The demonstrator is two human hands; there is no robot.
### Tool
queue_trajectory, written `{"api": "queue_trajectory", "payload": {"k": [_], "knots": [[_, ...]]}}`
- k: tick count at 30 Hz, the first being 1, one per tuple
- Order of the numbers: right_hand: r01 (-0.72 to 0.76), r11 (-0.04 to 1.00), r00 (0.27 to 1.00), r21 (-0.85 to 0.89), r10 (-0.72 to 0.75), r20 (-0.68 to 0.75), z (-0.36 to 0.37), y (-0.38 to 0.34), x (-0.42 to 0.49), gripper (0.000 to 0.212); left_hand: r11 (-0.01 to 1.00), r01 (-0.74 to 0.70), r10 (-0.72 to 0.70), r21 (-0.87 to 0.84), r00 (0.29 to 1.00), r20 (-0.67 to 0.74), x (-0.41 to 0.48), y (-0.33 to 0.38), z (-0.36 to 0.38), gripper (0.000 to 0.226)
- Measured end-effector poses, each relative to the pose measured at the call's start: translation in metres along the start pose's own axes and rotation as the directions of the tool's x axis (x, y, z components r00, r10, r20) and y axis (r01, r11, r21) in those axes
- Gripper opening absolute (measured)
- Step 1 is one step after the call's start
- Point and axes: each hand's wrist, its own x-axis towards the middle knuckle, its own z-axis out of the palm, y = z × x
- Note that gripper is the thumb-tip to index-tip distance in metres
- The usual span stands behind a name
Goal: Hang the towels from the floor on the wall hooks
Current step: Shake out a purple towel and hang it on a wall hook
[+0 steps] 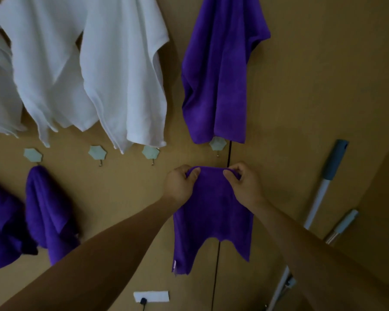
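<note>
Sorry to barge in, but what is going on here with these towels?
A person is hanging up towels. The left-hand grip and right-hand grip pinch the top edge of a purple towel, holding it spread just below a bare hook. White towels and other purple towels already hang nearby.

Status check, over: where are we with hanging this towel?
Left grip and right grip pinch the held towel by its top edge. Not yet hung, just below free hook. Upper purple towel hem overlaps hook's plate.
</note>
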Motion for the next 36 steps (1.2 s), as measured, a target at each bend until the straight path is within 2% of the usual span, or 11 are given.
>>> {"api": "queue_trajectory", "payload": {"k": [5,10,14,20,26,29,31,32,34,35,36], "knots": [[0.104,0.992,0.993,-0.066,-0.1,0.059,0.064,-0.012,0.0,0.014,0.991,0.034,-0.024,0.132,0.997,-0.073,-0.008,-0.055,-0.043,0.025],[0.131,0.991,0.984,-0.001,-0.13,0.125,0.145,-0.053,0.002,0.016,0.963,0.052,-0.004,0.263,0.984,-0.178,-0.01,-0.102,-0.123,0.028],[0.179,0.983,0.975,0.03,-0.181,0.129,0.212,-0.091,0.009,0.009,0.963,0.098,-0.024,0.251,0.959,-0.282,-0.002,-0.13,-0.186,0.024],[0.166,0.986,0.986,-0.007,-0.166,0.032,0.279,-0.127,0.031,0.017,0.939,0.154,-0.032,0.307,0.929,-0.37,0.024,-0.159,-0.238,0.031],[0.129,0.986,0.989,-0.101,-0.136,-0.058,0.306,-0.135,0.041,0.02,0.924,0.218,-0.08,0.313,0.913,-0.4,0.042,-0.177,-0.238,0.035],[0.075,0.979,0.997,-0.191,-0.08,-0.018,0.312,-0.125,0.036,0.023,0.913,0.313,-0.22,0.261,0.918,-0.329,0.037,-0.192,-0.229,0.036],[0.003,0.984,1.0,-0.177,-0.003,-0.004,0.315,-0.118,0.032,0.022,0.905,0.409,-0.375,0.118,0.898,-0.23,0.036,-0.201,-0.222,0.032],[-0.025,0.988,1.0,-0.153,0.024,-0.008,0.317,-0.117,0.03,0.022,0.872,0.489,-0.487,-0.031,0.858,-0.165,0.036,-0.204,-0.219,0.028],[-0.056,0.988,0.998,-0.144,0.054,-0.018,0.321,-0.12,0.026,0.023,0.691,0.669,-0.688,-0.274,0.725,0.038,0.038,-0.203,-0.214,0.018],[-0.058,0.985,0.998,-0.161,0.055,-0.02,0.321,-0.122,0.025,0.025,0.638,0.717,-0.721,-0.282,0.684,0.109,0.038,-0.202,-0.213,0.022],[-0.046,0.98,0.999,-0.195,0.043,-0.019,0.321,-0.124,0.023,0.028,0.642,0.732,-0.721,-0.229,0.678,0.145,0.039,-0.202,-0.214,0.028]]}}
